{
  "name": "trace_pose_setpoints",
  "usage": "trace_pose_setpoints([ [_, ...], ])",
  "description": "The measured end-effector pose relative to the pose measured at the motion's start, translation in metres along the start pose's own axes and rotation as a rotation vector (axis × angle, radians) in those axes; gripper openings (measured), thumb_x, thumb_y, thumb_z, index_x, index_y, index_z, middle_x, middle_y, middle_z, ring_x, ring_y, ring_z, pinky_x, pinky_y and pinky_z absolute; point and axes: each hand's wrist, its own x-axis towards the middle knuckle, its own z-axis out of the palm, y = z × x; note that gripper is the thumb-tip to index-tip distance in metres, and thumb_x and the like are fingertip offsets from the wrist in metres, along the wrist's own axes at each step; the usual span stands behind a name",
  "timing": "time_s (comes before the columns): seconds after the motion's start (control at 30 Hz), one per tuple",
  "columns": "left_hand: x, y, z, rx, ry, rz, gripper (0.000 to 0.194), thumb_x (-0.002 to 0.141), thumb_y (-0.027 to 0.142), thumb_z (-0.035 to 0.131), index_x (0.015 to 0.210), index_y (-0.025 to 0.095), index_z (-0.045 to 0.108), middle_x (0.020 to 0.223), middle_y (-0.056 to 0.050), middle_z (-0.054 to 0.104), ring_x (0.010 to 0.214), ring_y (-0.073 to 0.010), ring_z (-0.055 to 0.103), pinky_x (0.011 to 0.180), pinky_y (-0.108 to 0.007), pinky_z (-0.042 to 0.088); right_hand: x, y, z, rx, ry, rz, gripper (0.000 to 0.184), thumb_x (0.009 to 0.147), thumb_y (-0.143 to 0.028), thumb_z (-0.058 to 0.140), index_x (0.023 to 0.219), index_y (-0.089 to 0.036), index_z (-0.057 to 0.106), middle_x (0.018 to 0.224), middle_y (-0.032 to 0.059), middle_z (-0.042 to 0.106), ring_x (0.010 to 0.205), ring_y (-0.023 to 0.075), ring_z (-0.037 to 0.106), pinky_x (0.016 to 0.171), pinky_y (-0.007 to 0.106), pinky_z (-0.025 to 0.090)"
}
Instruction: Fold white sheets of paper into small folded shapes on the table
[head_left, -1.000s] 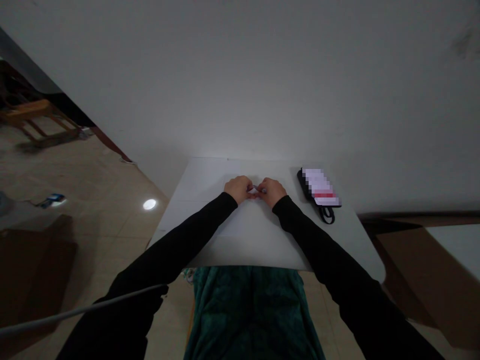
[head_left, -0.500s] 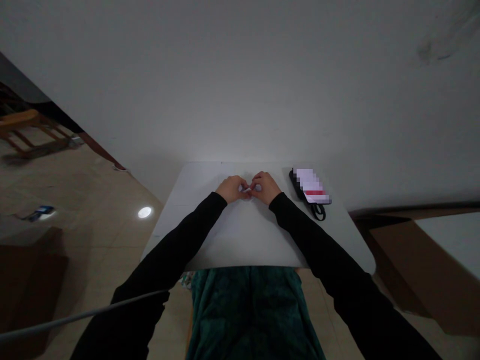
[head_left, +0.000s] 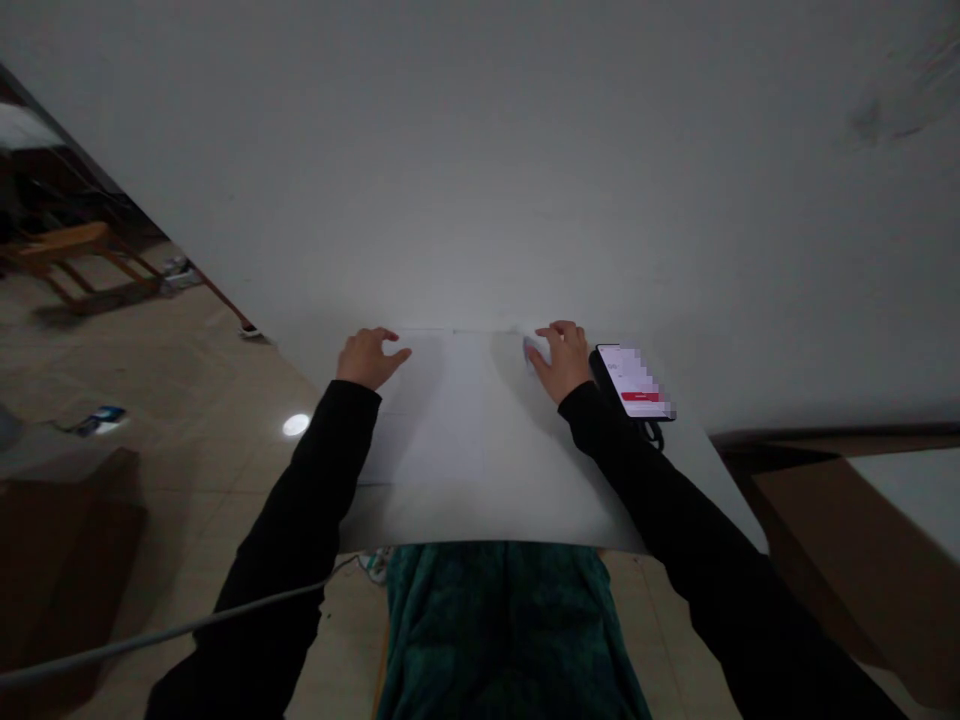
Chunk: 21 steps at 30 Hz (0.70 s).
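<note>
At ten o'clock on the desk (head_left: 465,440), the left hand (head_left: 367,358) is held open, with nothing grasped. At one o'clock, a small folded white paper (head_left: 534,352) is touched by the loosely open right hand (head_left: 564,360). A lit smartphone (head_left: 634,381) is placed just beside that hand, at two o'clock.

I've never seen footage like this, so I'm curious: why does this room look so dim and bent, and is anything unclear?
In the head view, the wide lens seems to stretch the table and tilt the floor; dimness hides detail in the black sleeves; a glare spot shines on the floor; the phone screen is pixelated.
</note>
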Motion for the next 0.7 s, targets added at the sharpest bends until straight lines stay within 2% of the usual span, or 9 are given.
trace_pose_setpoints([
  [0.03, -0.001, -0.011, 0.002, 0.043, -0.025, -0.072, 0.047, 0.079, 0.049, 0.059, 0.114, 0.018, 0.06, 0.116, -0.012, 0.06, 0.112, -0.0282, 0.053, 0.096, -0.039, 0.041, -0.01, -0.008, 0.003, 0.048, 0.025, -0.05, 0.03, 0.088, -0.03, 0.053, 0.111, -0.014, 0.063, 0.119, 0.0162, 0.051, 0.11, 0.0276, 0.046, 0.094, 0.041, 0.038],
  [0.1, -0.003, -0.027, 0.008, 0.082, -0.101, -0.164, 0.059, 0.075, 0.056, 0.061, 0.118, 0.017, 0.056, 0.117, -0.013, 0.06, 0.112, -0.0308, 0.053, 0.094, -0.04, 0.042, -0.029, -0.024, 0.011, 0.126, -0.01, -0.131, 0.027, 0.088, -0.029, 0.051, 0.109, -0.015, 0.062, 0.117, 0.0143, 0.052, 0.109, 0.0261, 0.046, 0.094, 0.04, 0.037],
  [0.17, -0.006, -0.037, 0.016, 0.093, -0.157, -0.203, 0.073, 0.071, 0.062, 0.062, 0.124, 0.013, 0.051, 0.12, -0.017, 0.058, 0.114, -0.0329, 0.052, 0.094, -0.041, 0.042, -0.045, -0.038, 0.021, 0.172, -0.11, -0.162, 0.026, 0.088, -0.028, 0.052, 0.107, -0.015, 0.062, 0.113, 0.0136, 0.053, 0.108, 0.0256, 0.047, 0.095, 0.04, 0.036],
  [0.27, -0.01, -0.043, 0.027, 0.114, -0.158, -0.216, 0.086, 0.067, 0.063, 0.066, 0.132, 0.011, 0.043, 0.126, -0.021, 0.054, 0.118, -0.0345, 0.05, 0.095, -0.041, 0.041, -0.055, -0.052, 0.037, 0.198, -0.276, -0.182, 0.029, 0.087, -0.029, 0.052, 0.11, -0.014, 0.06, 0.116, 0.0139, 0.056, 0.111, 0.0266, 0.045, 0.093, 0.04, 0.036],
  [0.33, -0.01, -0.046, 0.032, 0.126, -0.144, -0.211, 0.087, 0.066, 0.062, 0.067, 0.133, 0.011, 0.042, 0.126, -0.02, 0.054, 0.118, -0.0338, 0.05, 0.097, -0.04, 0.04, -0.056, -0.06, 0.043, 0.191, -0.362, -0.205, 0.033, 0.088, -0.03, 0.051, 0.115, -0.012, 0.058, 0.115, 0.0139, 0.059, 0.113, 0.027, 0.045, 0.094, 0.04, 0.035],
  [0.4, -0.009, -0.05, 0.035, 0.136, -0.135, -0.207, 0.086, 0.067, 0.061, 0.067, 0.132, 0.01, 0.043, 0.125, -0.02, 0.055, 0.118, -0.0335, 0.05, 0.099, -0.04, 0.038, -0.056, -0.066, 0.047, 0.163, -0.386, -0.222, 0.038, 0.09, -0.033, 0.05, 0.12, -0.01, 0.056, 0.118, 0.0151, 0.059, 0.116, 0.0275, 0.044, 0.095, 0.041, 0.034],
  [0.57, -0.008, -0.062, 0.035, 0.089, -0.111, -0.233, 0.084, 0.067, 0.057, 0.071, 0.13, 0.007, 0.045, 0.119, -0.018, 0.061, 0.113, -0.0323, 0.054, 0.097, -0.039, 0.041, -0.058, -0.076, 0.051, 0.034, -0.429, -0.29, 0.04, 0.092, -0.032, 0.045, 0.128, -0.015, 0.052, 0.139, 0.0143, 0.048, 0.132, 0.0318, 0.031, 0.102, 0.05, 0.027],
  [0.7, -0.011, -0.065, 0.032, 0.046, -0.061, -0.276, 0.078, 0.066, 0.049, 0.074, 0.127, 0.008, 0.049, 0.114, -0.016, 0.064, 0.11, -0.0299, 0.057, 0.095, -0.037, 0.044, -0.059, -0.075, 0.052, -0.009, -0.461, -0.282, 0.041, 0.094, -0.034, 0.043, 0.131, -0.019, 0.05, 0.142, 0.0121, 0.046, 0.13, 0.0311, 0.035, 0.101, 0.05, 0.029],
])
